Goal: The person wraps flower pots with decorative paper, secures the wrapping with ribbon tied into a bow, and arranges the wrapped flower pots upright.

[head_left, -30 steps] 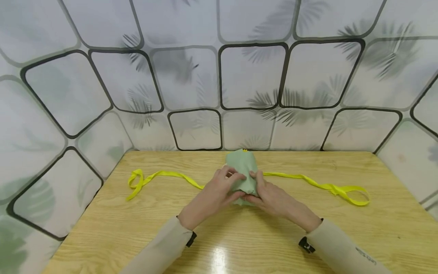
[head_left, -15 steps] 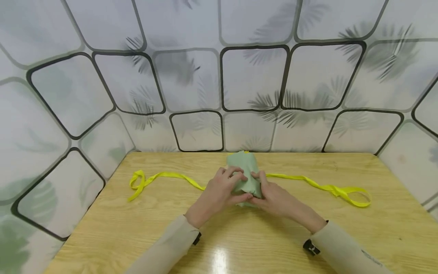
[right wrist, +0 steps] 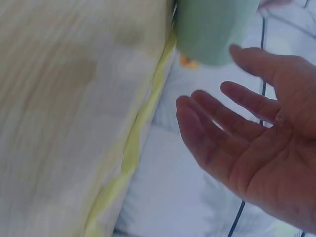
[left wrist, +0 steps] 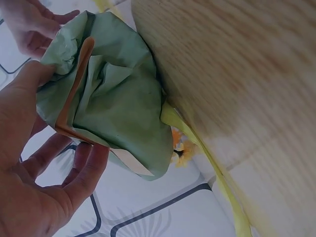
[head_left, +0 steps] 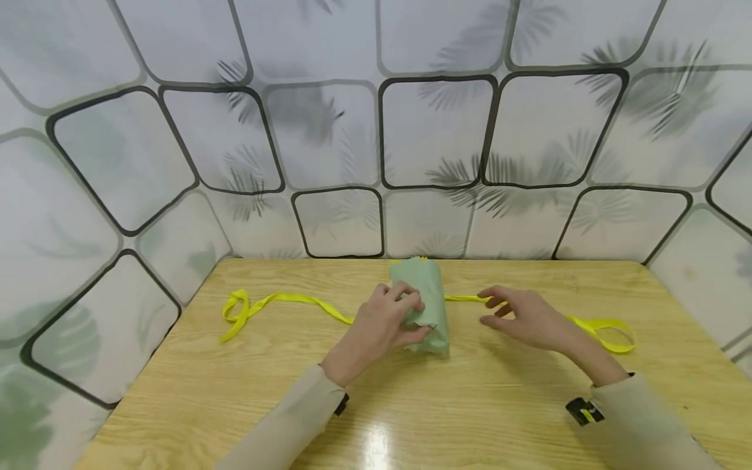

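A green paper-wrapped bundle [head_left: 433, 287] lies on the table toward the back edge, across a yellow ribbon [head_left: 294, 297]. My left hand [head_left: 376, 326] holds the bundle from the left, thumb at its near end and fingers along its side. In the left wrist view the paper is creased, a brown strip [left wrist: 71, 98] runs along its folded edge, and orange-yellow flowers [left wrist: 182, 153] peek out of the far end. My right hand [head_left: 529, 320] is apart from the bundle, over the ribbon's right stretch, fingers loosely bent and holding nothing.
The ribbon's right end forms a loop [head_left: 617, 336] on the table; its left end curls in another loop [head_left: 236, 307]. The wooden table [head_left: 282, 418] ends at the back against a patterned wall covering [head_left: 435, 130].
My right hand has let go of the bundle's near end and moved right, over the ribbon. The bundle's near end now shows more. My left hand has stayed on it.
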Demonstrator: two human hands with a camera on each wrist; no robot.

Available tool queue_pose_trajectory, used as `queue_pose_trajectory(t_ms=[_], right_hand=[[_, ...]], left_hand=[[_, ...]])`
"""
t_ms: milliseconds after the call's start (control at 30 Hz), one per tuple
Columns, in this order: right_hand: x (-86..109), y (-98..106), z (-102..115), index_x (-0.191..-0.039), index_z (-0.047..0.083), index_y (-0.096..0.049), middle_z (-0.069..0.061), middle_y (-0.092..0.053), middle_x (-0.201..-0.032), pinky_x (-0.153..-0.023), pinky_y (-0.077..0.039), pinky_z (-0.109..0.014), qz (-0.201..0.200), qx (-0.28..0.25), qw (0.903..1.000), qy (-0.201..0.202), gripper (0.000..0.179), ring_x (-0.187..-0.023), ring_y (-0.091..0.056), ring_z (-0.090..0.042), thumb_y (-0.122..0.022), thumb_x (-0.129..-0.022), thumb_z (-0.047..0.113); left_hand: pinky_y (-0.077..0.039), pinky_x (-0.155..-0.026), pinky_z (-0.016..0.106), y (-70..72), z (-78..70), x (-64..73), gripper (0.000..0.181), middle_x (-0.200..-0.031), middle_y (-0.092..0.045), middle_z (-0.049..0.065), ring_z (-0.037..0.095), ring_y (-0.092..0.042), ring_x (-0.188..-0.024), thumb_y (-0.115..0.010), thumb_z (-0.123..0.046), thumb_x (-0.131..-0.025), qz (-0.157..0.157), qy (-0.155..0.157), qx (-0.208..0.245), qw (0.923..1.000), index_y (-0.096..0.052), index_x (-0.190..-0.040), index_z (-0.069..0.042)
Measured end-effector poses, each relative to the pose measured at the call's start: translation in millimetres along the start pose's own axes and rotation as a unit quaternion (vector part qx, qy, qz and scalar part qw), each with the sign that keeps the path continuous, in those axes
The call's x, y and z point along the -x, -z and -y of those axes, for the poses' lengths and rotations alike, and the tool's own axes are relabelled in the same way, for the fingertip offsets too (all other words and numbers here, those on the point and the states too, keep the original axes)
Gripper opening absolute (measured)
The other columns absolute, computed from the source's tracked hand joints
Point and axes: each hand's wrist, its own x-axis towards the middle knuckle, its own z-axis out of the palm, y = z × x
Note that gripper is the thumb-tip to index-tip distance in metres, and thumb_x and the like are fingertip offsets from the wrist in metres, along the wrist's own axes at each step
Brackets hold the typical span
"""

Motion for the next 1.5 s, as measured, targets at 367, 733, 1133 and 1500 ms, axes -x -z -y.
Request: queue_pose_trajectory(t_ms=[367, 733, 1133, 1500], right_hand=[[20.1, 15, -68, -0.119, -0.006, -0.069, -0.029, -0.068, -0.109, -0.065, -0.056, -0.05, 0.007, 0.192, 0.9758, -0.104, 0.032, -0.084, -0.066, -0.04, -0.072, -0.09, 0.007], [36.6, 11, -84, -0.07, 0.011, -0.059, 0.0, -0.055, -0.07, -0.057, -0.04, -0.033, 0.0, 0.196, 0.9798, -0.037, 0.021, -0.064, -0.045, -0.015, -0.068, -0.073, -0.008], [60.4, 50, -103, -0.11, -0.013, -0.065, -0.029, -0.068, -0.094, -0.055, -0.046, -0.036, -0.005, 0.157, 0.9812, -0.112, 0.025, -0.064, -0.055, -0.024, -0.058, -0.088, -0.004], [85.3, 66, -146, -0.116, -0.011, -0.068, -0.041, -0.065, -0.11, -0.055, -0.048, -0.036, 0.028, 0.184, 0.9737, -0.131, 0.032, -0.055, -0.054, -0.023, -0.065, -0.086, 0.0]], left_hand=[[-0.053, -0.076, 0.031, -2.0, -0.1, 0.2, 0.031, -0.104, -0.064, 0.0, 0.016, -0.056, -0.08, -0.081, -0.039, -0.088, -0.013, -0.008, 0.012, 0.9998, -0.061, -0.097, -0.017], [-0.052, -0.075, 0.029, -2.6, 0.2, 0.7, 0.032, -0.103, -0.065, -0.001, 0.016, -0.056, -0.08, -0.081, -0.041, -0.087, -0.015, -0.003, 0.002, 0.9999, -0.062, -0.097, -0.017], [-0.05, -0.074, 0.029, -1.5, -0.2, -0.4, 0.032, -0.102, -0.065, -0.001, 0.016, -0.056, -0.08, -0.082, -0.04, -0.087, -0.019, -0.008, 0.003, 0.9998, -0.062, -0.097, -0.017], [-0.056, -0.072, 0.029, -1.4, 1.2, -0.8, 0.032, -0.106, -0.064, 0.001, 0.018, -0.057, -0.084, -0.081, -0.04, -0.087, -0.01, 0.001, 0.003, 0.9999, -0.063, -0.1, -0.017]])
